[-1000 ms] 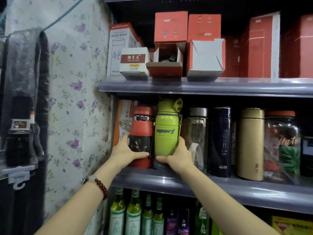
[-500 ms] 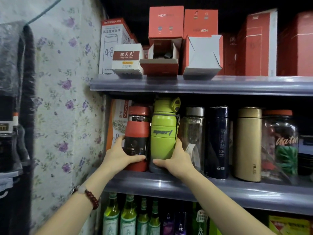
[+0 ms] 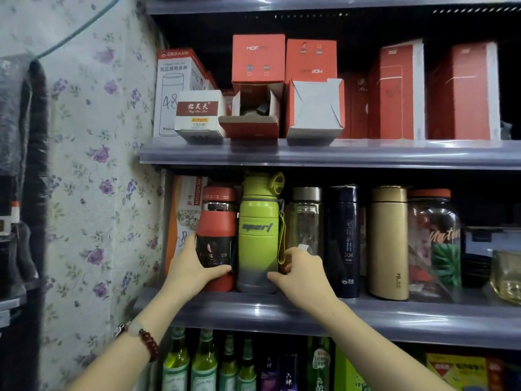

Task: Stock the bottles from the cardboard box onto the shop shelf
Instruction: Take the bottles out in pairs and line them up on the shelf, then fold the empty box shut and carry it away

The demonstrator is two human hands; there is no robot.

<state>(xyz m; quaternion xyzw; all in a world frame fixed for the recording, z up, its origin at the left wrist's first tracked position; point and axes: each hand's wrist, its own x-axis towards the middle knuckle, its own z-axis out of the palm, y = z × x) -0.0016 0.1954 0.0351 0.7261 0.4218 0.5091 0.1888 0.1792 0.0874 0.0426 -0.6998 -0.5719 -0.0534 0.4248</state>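
On mid shelf: L hand wraps red bottle; R hand seemingly grips green bottle.

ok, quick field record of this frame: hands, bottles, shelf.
left hand: gripping red bottle low on its body
right hand: fingers on green bottle near its base
bottles: both upright, side by side, at left end of shelf
right of green: clear bottle, navy flask, gold flask
cardboard box: not in view
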